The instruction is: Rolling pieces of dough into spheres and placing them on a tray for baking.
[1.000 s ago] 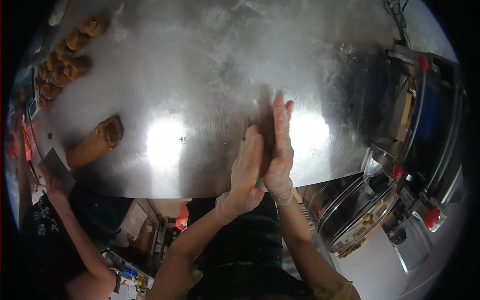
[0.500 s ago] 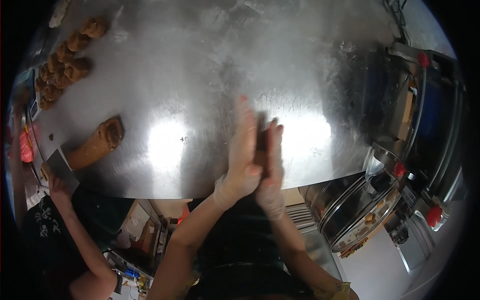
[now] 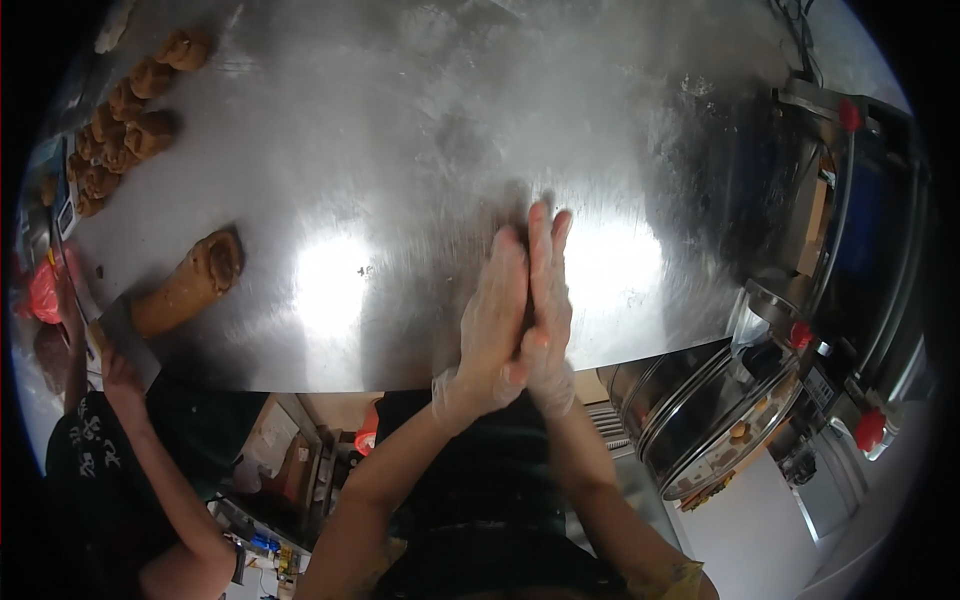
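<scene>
In thin clear gloves, my left hand [image 3: 492, 325] and my right hand [image 3: 549, 310] press palm to palm above the front of the metal table [image 3: 420, 200]. Their fingers are straight and point away from me. A narrow strip of brown dough [image 3: 526, 318] shows between the palms; its shape is mostly hidden. To the left, a thick log of brown dough [image 3: 180, 295] lies on the tabletop with its cut end turned away. Beside the log's near end, a co-worker's hand [image 3: 120, 375] holds a flat metal scraper [image 3: 132, 340].
Several brown dough lumps [image 3: 150, 132] sit at the far left. Near them are a scale [image 3: 67, 217] and a red plastic bag [image 3: 45, 292]. At the right stands a machine with red knobs [image 3: 801, 334]; round metal-rimmed trays [image 3: 690, 425] lie below the table edge.
My palms have slid along each other: the left has drawn back and the right has moved forward. The co-worker's other hand has come beside the red bag.
</scene>
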{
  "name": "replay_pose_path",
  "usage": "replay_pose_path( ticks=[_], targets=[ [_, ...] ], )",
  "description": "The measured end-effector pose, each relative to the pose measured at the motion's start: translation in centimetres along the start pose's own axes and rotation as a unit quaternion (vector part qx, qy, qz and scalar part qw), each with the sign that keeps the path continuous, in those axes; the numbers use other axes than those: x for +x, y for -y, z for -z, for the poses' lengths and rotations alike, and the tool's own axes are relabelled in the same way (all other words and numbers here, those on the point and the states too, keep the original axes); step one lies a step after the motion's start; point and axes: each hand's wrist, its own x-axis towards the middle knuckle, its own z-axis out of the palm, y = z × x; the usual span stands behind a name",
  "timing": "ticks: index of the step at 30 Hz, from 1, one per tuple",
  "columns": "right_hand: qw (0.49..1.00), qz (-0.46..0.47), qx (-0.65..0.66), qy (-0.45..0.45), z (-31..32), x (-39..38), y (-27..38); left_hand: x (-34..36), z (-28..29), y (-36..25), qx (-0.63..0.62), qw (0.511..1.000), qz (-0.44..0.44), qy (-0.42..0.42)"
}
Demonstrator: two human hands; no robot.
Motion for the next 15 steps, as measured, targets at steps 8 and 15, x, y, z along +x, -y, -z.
replay_pose_path(
  ticks=[8, 15],
  targets=[
    [0.999, -0.008, 0.019, -0.042, -1.6, -3.7, -0.6, 2.6, -0.4, 0.6, -0.042, 0.999, -0.012, -0.027],
    [0.998, -0.01, -0.031, -0.053, 0.4, -2.3, -0.9, -1.2, -0.3, 2.0, 0.014, 0.997, -0.032, -0.075]
  ],
)
